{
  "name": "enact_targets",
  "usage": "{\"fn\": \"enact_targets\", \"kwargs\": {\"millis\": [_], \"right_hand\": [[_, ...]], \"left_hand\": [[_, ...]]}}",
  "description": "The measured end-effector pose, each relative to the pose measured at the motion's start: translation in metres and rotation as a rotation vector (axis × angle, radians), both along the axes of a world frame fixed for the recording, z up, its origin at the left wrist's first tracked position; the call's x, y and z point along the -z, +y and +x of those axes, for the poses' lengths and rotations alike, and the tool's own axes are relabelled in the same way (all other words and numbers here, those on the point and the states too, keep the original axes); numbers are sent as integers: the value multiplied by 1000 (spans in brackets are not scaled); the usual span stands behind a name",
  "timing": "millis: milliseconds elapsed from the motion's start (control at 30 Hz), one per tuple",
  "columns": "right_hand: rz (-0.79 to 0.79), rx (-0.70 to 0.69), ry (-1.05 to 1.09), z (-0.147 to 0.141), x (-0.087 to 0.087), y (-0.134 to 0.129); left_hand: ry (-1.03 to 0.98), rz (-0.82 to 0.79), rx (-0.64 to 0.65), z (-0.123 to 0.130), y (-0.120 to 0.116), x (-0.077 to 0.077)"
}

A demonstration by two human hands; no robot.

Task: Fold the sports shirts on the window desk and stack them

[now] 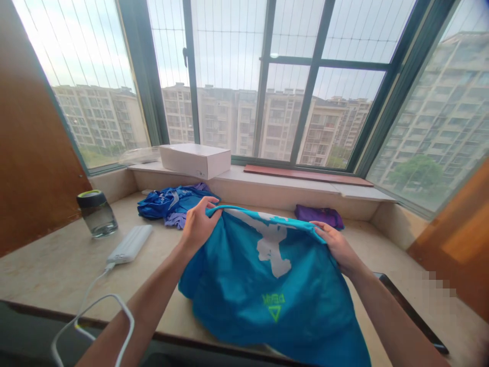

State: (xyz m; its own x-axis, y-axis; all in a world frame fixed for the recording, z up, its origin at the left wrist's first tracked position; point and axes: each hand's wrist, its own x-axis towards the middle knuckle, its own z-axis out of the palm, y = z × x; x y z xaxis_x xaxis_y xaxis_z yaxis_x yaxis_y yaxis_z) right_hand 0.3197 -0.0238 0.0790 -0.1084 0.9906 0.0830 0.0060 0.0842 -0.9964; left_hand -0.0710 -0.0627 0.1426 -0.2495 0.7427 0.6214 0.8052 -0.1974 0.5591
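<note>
A teal-blue shirt (244,285) with a pale grey print and a small green logo hangs stretched between my two hands above the counter. The logo's lettering appears upside down. My left hand (202,216) pinches the top edge at its left end. Toward the other end of that edge, my right hand (334,244) grips the cloth between thumb and fingers. The upper edge looks folded over along its length. Lower down, the cloth drapes past the counter's front edge.
Behind my left hand lies a heap of blue and purple clothes (168,201). A folded purple cloth (321,216) rests at the back right. On the left are a water bottle (97,214) and a white power bank (130,244) with a cable. A white box (194,160) sits on the sill.
</note>
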Motion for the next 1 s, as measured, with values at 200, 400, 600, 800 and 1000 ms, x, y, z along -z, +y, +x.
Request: {"fn": "enact_targets", "kwargs": {"millis": [200, 400, 600, 800, 1000], "right_hand": [[137, 186, -567, -5, 32, 45], [245, -146, -982, -26, 65, -15], [238, -284, -1262, -38, 88, -30], [381, -183, -1076, -49, 52, 16], [404, -182, -1002, -76, 42, 5]], "left_hand": [[326, -215, 90, -10, 51, 55], [559, -441, 498, -22, 46, 117], [511, -500, 381, -27, 34, 140], [621, -554, 125, -5, -12, 118], [601, -534, 318, 3, -69, 108]]}}
